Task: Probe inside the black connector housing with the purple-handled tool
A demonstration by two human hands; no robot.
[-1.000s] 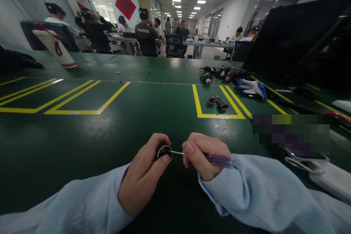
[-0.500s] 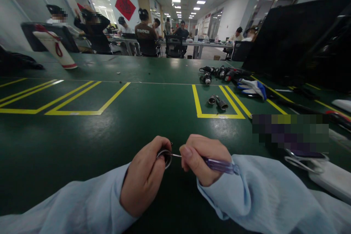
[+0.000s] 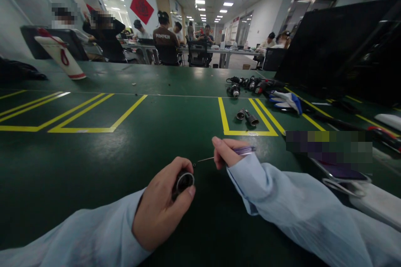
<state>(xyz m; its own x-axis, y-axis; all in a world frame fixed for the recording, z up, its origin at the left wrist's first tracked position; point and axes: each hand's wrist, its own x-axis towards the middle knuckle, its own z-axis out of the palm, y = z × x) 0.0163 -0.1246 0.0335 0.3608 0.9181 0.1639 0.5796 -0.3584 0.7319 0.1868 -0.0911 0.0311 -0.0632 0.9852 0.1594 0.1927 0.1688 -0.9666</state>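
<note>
My left hand (image 3: 164,204) is wrapped round a dark metal cylindrical housing (image 3: 184,180), its round open end with a bright rim facing up and toward the right. Between thumb and fingers, my right hand (image 3: 227,153) grips a screwdriver (image 3: 246,150) with a clear purple handle. The thin shaft points left, and its tip is close to a tiny dark ring-shaped part (image 3: 194,164) beside my left fingertips. Whether the tip touches that part I cannot tell. Inside the yellow-taped square lie two similar metal housings (image 3: 251,119).
Black cylindrical parts with cables (image 3: 234,89) lie at the back right, near a blue and white glove (image 3: 286,102). A phone (image 3: 341,171) and a white power bank (image 3: 376,202) are at the right. A white holder (image 3: 62,58) stands back left. Several people sit beyond the green table (image 3: 175,129).
My right hand has drawn the screwdriver out of the housing's open end and lifted it up and away. My left hand has turned the housing so its opening shows more.
</note>
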